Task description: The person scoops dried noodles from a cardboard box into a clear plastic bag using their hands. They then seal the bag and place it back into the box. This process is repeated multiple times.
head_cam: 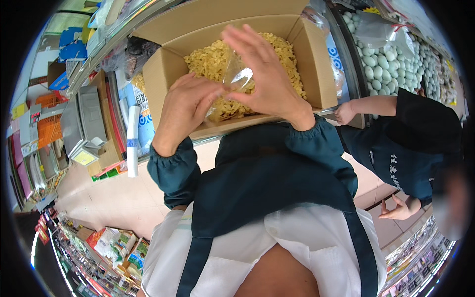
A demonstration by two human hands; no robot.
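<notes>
An open cardboard box (315, 63) stands before me, filled with pale yellow dried flakes or curled pieces (207, 55). Over them is a thin clear plastic bag (239, 76), glinting between my hands. My left hand (189, 105) is bent over the bag's left side, thumb and fingertips closed on the film. My right hand (265, 70) is on the other side, fingers spread and thumb well apart, with film in the space between. The right fingertips are blurred by motion. Part of the bag is hidden behind both hands.
A co-worker (400, 133) stands close on the right, one hand (346, 112) near the box's corner. Beyond lie many pale green eggs (386, 68). A white roll (132, 141) and a grey plastic container (87, 115) are on the left. Packaged goods (118, 245) stand behind.
</notes>
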